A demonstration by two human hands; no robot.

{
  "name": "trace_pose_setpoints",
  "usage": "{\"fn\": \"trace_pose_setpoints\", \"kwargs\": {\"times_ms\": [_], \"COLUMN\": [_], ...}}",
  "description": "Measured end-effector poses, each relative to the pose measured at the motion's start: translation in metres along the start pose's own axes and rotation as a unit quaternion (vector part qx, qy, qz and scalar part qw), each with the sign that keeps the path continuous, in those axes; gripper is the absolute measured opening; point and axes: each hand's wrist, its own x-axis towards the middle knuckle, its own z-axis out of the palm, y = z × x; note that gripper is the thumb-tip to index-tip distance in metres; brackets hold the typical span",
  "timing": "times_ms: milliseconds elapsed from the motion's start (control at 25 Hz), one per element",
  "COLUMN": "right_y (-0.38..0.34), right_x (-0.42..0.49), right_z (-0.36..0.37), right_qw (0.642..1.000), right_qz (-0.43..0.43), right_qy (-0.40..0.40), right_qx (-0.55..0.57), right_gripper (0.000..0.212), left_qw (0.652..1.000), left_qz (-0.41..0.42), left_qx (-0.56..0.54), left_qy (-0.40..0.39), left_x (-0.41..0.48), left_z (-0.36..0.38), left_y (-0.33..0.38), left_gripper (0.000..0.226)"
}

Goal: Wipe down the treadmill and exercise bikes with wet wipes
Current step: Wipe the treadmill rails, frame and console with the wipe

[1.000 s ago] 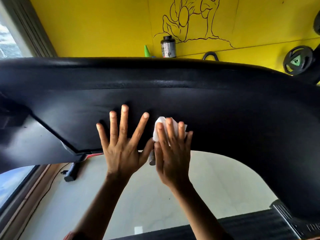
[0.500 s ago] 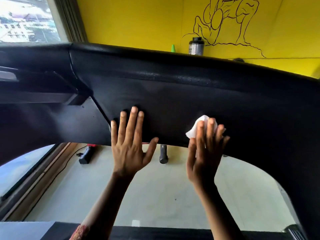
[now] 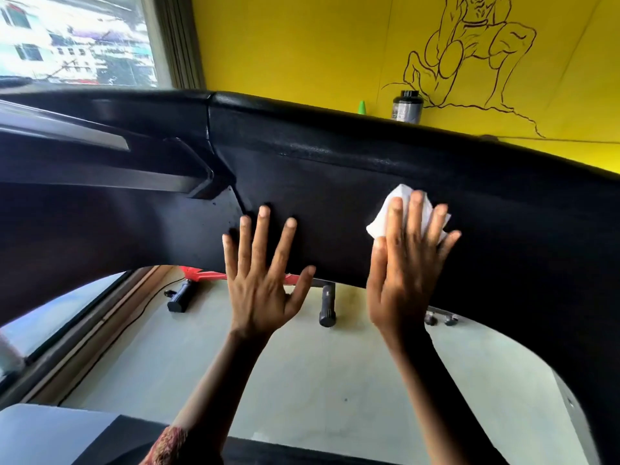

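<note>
a person stands close to the black treadmill panel point(image 3: 335, 176), which curves wide across the room in front of me, and both hands are on it. the left hand point(image 3: 265, 280) lies flat on the panel near its lower edge, with the fingers straight and spread apart and the thumb out to the side; it holds nothing. the right hand point(image 3: 402, 280) is on the same panel, apart from the left one, and it presses a white wet wipe point(image 3: 382, 219) against the black surface. its fingers are straight and close together on top of the wipe, not curled round it. the wipe is crumpled, and its edges show above the fingertips and on both sides of them. a patterned sleeve point(image 3: 167, 444) shows at the left forearm. under the panel i see a pale floor point(image 3: 318, 380) with a short black handle point(image 3: 327, 305) lying on it. behind the panel is a yellow wall point(image 3: 302, 45) with a line drawing point(image 3: 469, 52), a dark jar point(image 3: 407, 107) and a small green tip point(image 3: 362, 107) just beside the jar. a window point(image 3: 73, 38) is at the left
</note>
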Motion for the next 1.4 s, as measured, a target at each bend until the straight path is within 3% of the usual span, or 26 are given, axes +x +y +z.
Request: {"fn": "trace_pose_setpoints", "kwargs": {"times_ms": [200,280,440,640,840,1000,1200,1400], "right_y": [-0.028,-0.01,-0.031,-0.054,-0.058,-0.073,-0.059,-0.094], "right_x": [0.006,-0.01,0.009,0.01,0.025,0.013,-0.014,-0.026], "right_z": [0.013,0.009,0.01,0.017,0.019,0.033,0.028,0.044], "right_qw": [0.98,0.982,0.999,0.975,0.986,0.956,0.944,0.932], "right_qz": [-0.192,-0.18,-0.04,-0.205,-0.16,-0.273,-0.281,-0.333], "right_qy": [-0.056,-0.058,-0.01,-0.082,-0.035,-0.09,-0.089,-0.138], "right_qx": [0.018,0.0,0.003,0.026,0.02,0.066,0.151,0.038], "right_gripper": [0.043,0.042,0.045,0.044,0.043,0.044,0.039,0.048], "left_qw": [1.0,0.999,0.999,0.999,0.996,0.995,0.99,0.984], "left_qz": [-0.019,-0.035,-0.046,-0.041,-0.083,-0.087,-0.113,-0.133], "left_qx": [-0.002,0.005,0.004,0.007,0.018,0.02,0.07,0.113], "left_qy": [-0.009,-0.014,-0.023,-0.02,-0.025,-0.04,-0.037,-0.044], "left_x": [-0.005,-0.008,-0.011,-0.012,-0.017,-0.025,-0.032,-0.035], "left_z": [-0.005,-0.008,-0.013,-0.014,-0.019,-0.023,-0.035,-0.044], "left_y": [-0.01,-0.018,-0.024,-0.029,-0.039,-0.049,-0.07,-0.094], "left_gripper": [0.063,0.063,0.069,0.073,0.07,0.068,0.065,0.06]}}
